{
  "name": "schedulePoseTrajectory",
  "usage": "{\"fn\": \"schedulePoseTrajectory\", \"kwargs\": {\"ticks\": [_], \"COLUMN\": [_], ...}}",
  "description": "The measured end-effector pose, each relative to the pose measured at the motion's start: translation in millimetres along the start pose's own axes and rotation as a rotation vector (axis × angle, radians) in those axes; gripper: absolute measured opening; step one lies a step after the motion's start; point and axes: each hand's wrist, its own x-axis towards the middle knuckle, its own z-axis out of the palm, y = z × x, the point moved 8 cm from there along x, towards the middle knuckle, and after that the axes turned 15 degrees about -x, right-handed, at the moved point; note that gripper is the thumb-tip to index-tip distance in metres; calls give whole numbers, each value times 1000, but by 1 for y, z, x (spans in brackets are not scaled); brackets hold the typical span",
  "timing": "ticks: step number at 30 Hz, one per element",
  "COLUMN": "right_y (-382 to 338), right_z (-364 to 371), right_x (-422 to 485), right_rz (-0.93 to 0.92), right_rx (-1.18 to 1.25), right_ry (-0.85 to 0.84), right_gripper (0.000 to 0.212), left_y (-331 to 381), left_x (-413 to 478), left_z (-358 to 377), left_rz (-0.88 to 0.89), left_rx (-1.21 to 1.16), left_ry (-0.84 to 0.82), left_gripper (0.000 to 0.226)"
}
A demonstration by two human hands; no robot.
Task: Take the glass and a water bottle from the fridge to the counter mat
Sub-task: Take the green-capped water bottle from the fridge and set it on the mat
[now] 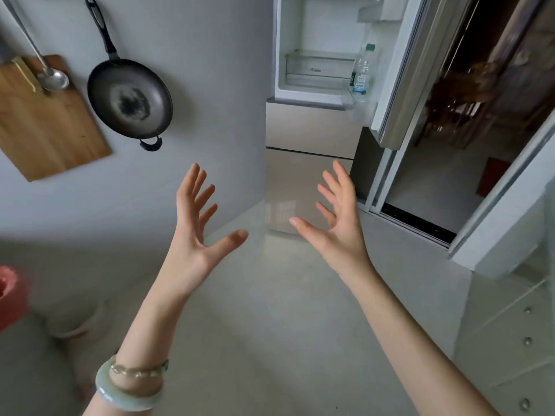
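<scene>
The fridge point(312, 127) stands ahead with its upper door point(399, 85) swung open to the right. A clear water bottle point(362, 70) with a green cap stands upright in the door's lower shelf. I see no glass in this view. My left hand point(195, 235) and my right hand point(336, 217) are both raised in front of the fridge's lower drawers, palms facing each other, fingers spread, holding nothing. Both hands are well below and short of the bottle.
A black frying pan point(130, 99), a wooden cutting board point(45, 115) and a metal ladle point(51, 76) hang on the grey wall at the left. A sliding doorway point(450, 175) opens at the right. White drawers point(516, 340) sit at the lower right. A red object point(10, 295) is at the left edge.
</scene>
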Motion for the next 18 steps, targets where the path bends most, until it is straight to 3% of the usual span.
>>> {"fn": "schedulePoseTrajectory", "kwargs": {"ticks": [9,18], "right_y": [41,88], "right_z": [-35,-15], "right_x": [66,159], "right_rz": [-14,-13], "right_rx": [-49,-64], "right_ry": [8,52], "right_gripper": [93,88], "left_y": [-46,-106], "left_x": [70,162], "left_z": [32,14], "left_rz": [2,-30], "left_rx": [16,43], "left_ry": [62,36], "left_gripper": [94,90]}}
